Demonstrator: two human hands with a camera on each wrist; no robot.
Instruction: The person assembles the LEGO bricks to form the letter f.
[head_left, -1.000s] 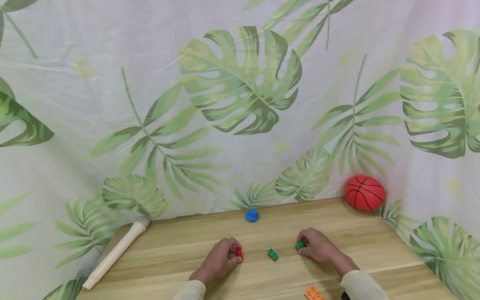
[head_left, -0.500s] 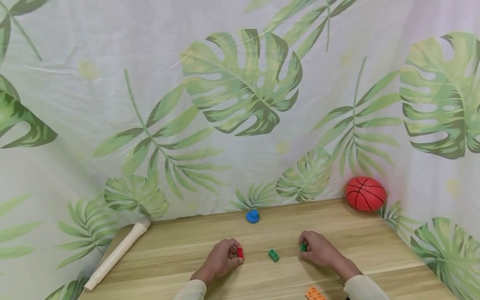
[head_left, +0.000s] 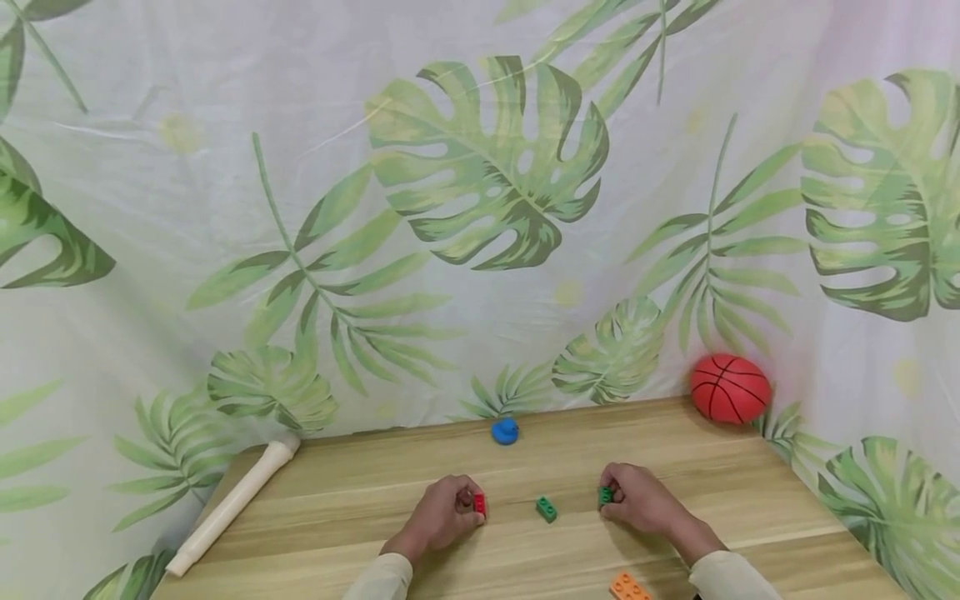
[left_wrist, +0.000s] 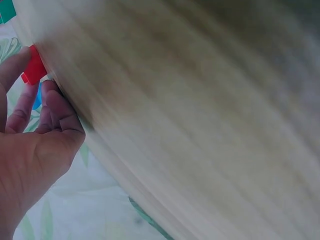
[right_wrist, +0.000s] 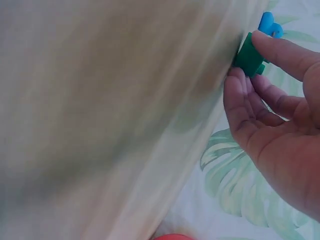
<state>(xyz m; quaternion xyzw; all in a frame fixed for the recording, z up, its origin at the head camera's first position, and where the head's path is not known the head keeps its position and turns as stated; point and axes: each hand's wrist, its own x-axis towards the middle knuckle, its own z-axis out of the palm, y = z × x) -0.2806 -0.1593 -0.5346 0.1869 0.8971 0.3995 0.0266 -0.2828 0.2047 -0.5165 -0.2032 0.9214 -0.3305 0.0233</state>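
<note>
Left fingers curled, right fingers curled

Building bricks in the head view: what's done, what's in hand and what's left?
Seemingly done: two of the four visible bricks are gripped. In hand: the left hand pinches the red brick, the right hand a green brick. Probably left: the loose green brick between the hands and the orange brick at the bottom edge are unheld, and no bricks are joined.

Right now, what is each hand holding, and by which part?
Left hand: red brick, by its opposite ends. Right hand: green brick, by its opposite ends.
</note>
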